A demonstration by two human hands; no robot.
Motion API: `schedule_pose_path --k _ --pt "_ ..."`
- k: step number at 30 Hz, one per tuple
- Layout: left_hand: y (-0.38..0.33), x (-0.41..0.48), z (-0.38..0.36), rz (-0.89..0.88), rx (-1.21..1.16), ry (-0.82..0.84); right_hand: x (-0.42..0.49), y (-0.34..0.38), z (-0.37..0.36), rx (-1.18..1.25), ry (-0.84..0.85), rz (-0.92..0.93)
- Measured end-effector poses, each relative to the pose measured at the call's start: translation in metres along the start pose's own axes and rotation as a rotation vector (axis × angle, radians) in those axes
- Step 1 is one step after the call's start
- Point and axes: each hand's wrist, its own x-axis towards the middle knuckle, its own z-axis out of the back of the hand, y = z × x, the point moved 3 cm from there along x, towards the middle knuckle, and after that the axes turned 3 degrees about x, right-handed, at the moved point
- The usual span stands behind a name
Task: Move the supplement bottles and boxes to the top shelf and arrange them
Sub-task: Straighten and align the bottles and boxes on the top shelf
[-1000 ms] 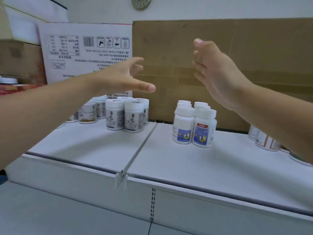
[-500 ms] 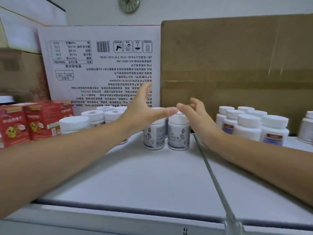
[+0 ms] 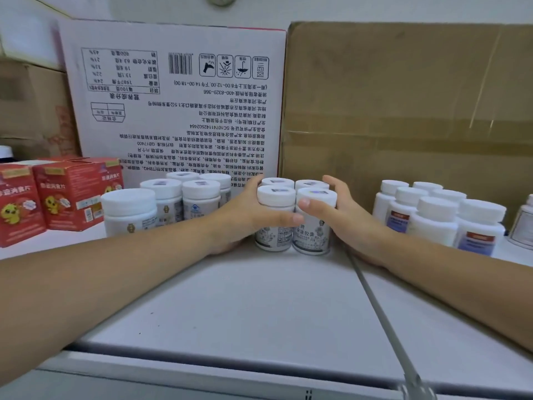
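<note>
A tight cluster of several white-capped supplement bottles (image 3: 313,197) stands in the middle of the white shelf (image 3: 245,307). My left hand (image 3: 245,217) wraps the cluster's left side, thumb across the front bottle. My right hand (image 3: 340,217) presses against its right side, thumb on the right front bottle. Together both hands clasp the group. More white bottles (image 3: 170,200) stand to the left, and a group with blue and orange labels (image 3: 438,215) stands to the right. Red supplement boxes (image 3: 69,194) sit at far left.
A white printed carton (image 3: 178,96) and a brown cardboard box (image 3: 403,105) stand against the back of the shelf. A thin metal divider rail (image 3: 380,316) runs from the bottles toward the front edge. One more bottle (image 3: 523,223) shows at the far right.
Both hands came down from mid-air and closed around the middle cluster of bottles. The view moved nearer and lower to the shelf.
</note>
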Motion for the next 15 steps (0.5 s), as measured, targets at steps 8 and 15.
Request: schedule_pose_path --k 8,15 --pt "-0.0007 -0.0007 -0.0011 -0.008 0.075 0.045 -0.0035 0.0052 -0.0017 -0.027 -0.03 -0.001" --pt "0.0024 0.0024 -0.0003 -0.019 0.091 0.028 -0.0013 0.001 -0.0011 -0.018 -0.021 0.004"
